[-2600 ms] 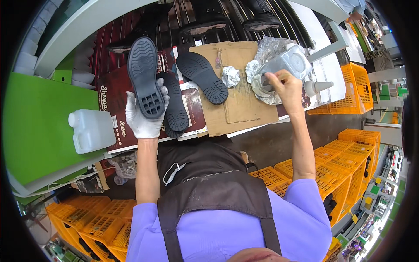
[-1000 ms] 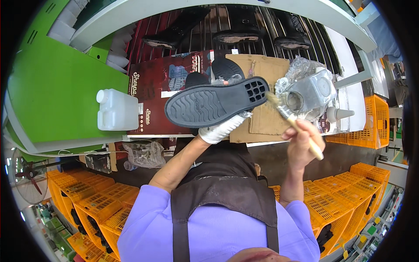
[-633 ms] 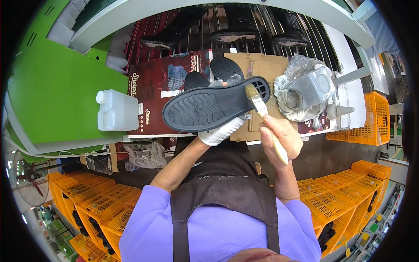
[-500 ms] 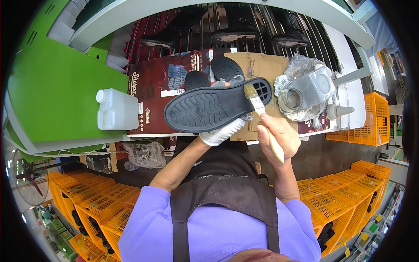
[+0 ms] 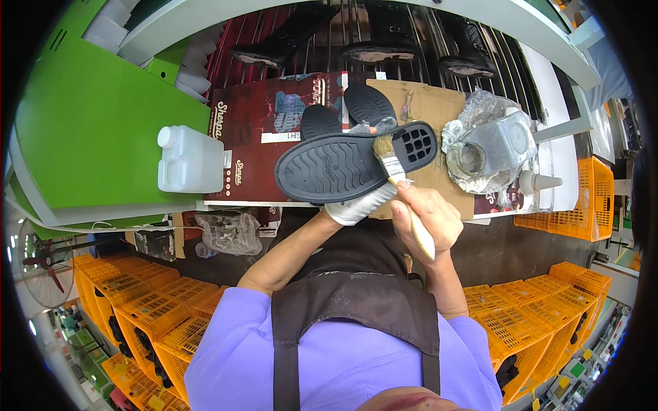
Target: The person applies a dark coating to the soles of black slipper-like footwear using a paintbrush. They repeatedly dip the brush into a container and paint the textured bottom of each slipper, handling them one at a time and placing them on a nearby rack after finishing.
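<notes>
A black shoe sole (image 5: 332, 171) with a wavy tread faces up, its toe to the left and its gridded heel to the right. My left hand (image 5: 361, 207), in a white glove, grips it from beneath; most of the fingers are hidden, though bare fingertips show past the far edge. My right hand (image 5: 435, 218) is bare and closed round the pale handle of a flat paintbrush (image 5: 392, 166). Its bristles rest on the sole just left of the heel grid. Two more black soles, one upright-looking (image 5: 320, 122) and one farther back (image 5: 369, 106), lie behind.
A cut-open clear plastic jug (image 5: 499, 140) lies wrapped in film at right, beside a white nozzle bottle (image 5: 538, 182). Left stands a white jug (image 5: 192, 161). Flattened cardboard (image 5: 250, 154) covers the bench. Black boots (image 5: 380, 41) sit on rollers behind; orange crates (image 5: 541, 301) stand around me.
The brush has moved left along the sole, from the edge of the heel grid toward the middle. My left hand still holds the sole. The whole view has shifted slightly.
</notes>
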A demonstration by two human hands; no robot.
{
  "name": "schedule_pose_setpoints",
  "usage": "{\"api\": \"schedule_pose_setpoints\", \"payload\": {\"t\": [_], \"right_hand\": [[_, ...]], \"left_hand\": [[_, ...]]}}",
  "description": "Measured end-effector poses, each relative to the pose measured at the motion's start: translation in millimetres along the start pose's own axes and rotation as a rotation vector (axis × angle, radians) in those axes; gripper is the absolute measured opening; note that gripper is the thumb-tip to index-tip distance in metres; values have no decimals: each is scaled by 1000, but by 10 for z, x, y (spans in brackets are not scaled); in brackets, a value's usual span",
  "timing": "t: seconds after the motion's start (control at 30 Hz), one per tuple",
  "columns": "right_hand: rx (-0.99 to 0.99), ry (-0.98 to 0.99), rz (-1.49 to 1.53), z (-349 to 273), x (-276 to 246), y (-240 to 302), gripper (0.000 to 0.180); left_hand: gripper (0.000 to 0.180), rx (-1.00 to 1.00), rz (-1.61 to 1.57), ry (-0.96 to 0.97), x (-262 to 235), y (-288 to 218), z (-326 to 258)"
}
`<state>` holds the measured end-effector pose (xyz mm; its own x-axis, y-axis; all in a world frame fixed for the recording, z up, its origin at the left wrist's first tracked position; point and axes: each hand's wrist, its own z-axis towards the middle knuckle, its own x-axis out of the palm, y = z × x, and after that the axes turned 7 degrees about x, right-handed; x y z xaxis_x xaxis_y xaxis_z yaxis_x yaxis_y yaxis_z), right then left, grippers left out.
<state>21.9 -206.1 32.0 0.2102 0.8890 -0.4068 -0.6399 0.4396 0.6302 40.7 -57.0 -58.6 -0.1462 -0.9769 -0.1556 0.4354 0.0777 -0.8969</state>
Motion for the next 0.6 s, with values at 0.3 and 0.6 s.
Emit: {"api": "schedule_pose_setpoints", "payload": {"t": [0.3, 0.6], "right_hand": [[-34, 13, 53, 18, 153, 53, 28], [-17, 70, 125, 46, 242, 161, 19]], "left_hand": [[61, -92, -304, -20, 19, 60, -82], [53, -420, -1280, -145, 86, 181, 41]]}}
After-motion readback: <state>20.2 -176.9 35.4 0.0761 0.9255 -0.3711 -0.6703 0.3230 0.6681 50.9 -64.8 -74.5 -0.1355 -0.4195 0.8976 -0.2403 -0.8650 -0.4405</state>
